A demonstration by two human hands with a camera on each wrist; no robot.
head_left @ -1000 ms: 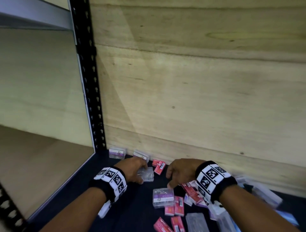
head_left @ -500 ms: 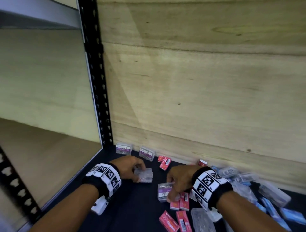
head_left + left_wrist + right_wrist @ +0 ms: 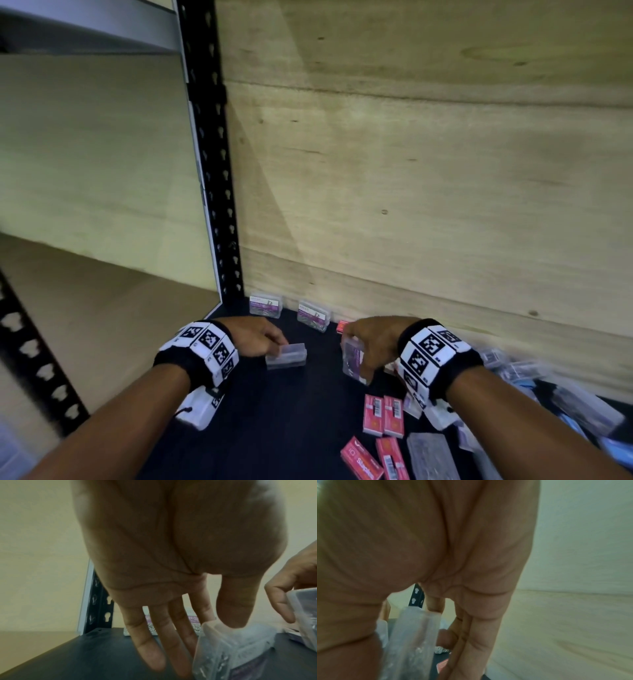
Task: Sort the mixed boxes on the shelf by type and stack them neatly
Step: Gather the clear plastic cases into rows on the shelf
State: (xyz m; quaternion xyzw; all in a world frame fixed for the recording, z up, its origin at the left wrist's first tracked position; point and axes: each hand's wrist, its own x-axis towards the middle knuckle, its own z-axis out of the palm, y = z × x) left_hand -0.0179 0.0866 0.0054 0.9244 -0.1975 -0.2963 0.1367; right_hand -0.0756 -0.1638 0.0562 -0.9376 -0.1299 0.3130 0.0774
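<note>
Red staple boxes (image 3: 383, 415) — clear boxes, purple labels (image 3: 265, 306) — black-white checkered wristbands (image 3: 433, 356).

clear purple-label boxes (image 3: 266, 305): 4 | red staple boxes (image 3: 372, 414): 5 | blurred right pile: uncountable

Your right hand (image 3: 453, 561) fills most of the right wrist view, palm toward the camera; thumb and fingers (image 3: 476, 642) pinch a clear plastic box (image 3: 412, 642) held on edge, with the pale wooden wall (image 3: 573, 615) behind and a black perforated post (image 3: 416, 599) between the fingers
</note>
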